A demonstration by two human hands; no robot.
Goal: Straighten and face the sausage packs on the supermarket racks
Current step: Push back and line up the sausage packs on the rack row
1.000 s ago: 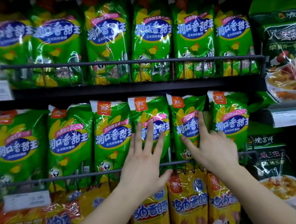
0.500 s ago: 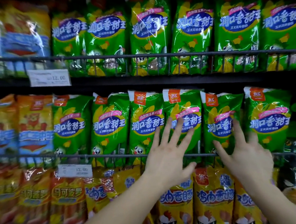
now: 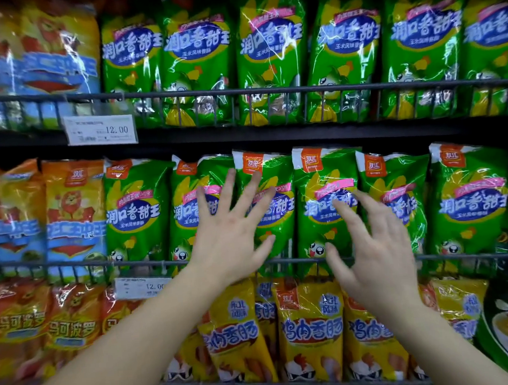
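Just above the dark wire front rail (image 3: 296,260) of the middle rack, the left hand (image 3: 231,233) is spread wide, its fingers straight and fanned, and it holds nothing. It lies over the fronts of two green plastic sausage packs (image 3: 137,218) with blue oval labels, the second and third from the left in the row behind that rail. Whether the fingertips touch the wrappers cannot be told.

Beside it, also above the rail, the right hand (image 3: 377,250) is open too, with its fingers apart and slightly bent. It grips nothing and is blurred. It covers parts of the fourth and fifth green packs, and contact is again unclear. Both forearms cross the rail from below.

Six of these green packs stand upright side by side behind the rail, labels to the front. The fifth one's label slants a little.

Left of them, behind the same rail, stand orange and blue plastic packs (image 3: 74,217) printed with a lion. A white price tag (image 3: 143,287) hangs on the rail, under the left forearm's side.

Below the rail hang yellow plastic sausage packs (image 3: 311,323) with blue lettering, and to their left are orange packs (image 3: 72,325).

Above the rail, on the next rack up, more green packs of the same kind stand in a row, with a second white price label (image 3: 101,129) at their left.
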